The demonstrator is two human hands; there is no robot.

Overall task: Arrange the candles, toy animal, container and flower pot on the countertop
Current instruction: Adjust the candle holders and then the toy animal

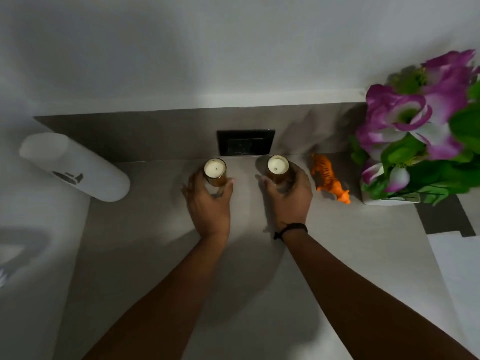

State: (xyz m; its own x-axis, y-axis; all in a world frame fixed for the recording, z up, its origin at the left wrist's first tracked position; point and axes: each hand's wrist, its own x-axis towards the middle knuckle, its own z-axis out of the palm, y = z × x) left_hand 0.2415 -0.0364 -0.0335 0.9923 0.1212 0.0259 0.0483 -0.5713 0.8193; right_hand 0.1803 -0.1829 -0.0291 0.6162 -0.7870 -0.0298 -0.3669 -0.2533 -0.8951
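The grey tabletop (259, 255) is cut off below and at both sides. The flower pot (384, 200) at the right is largely hidden by purple blooms and cropped. The white container (75, 166) at the left carries a dark mark that cannot be read. The toy tiger (328, 178) stands beside the right candle (278, 168), which is grasped by the right hand (291, 196); the left candle (215, 171) is grasped by the left hand (207, 201). No writing is legible on the black wall socket (245, 142).

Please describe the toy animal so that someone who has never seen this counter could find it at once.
Look at the right end of the grey countertop, where a white flower pot holds purple and white flowers. Just left of that pot stands the toy animal, near the right hand. It is a small tiger, the only bright orange, black-striped thing there.
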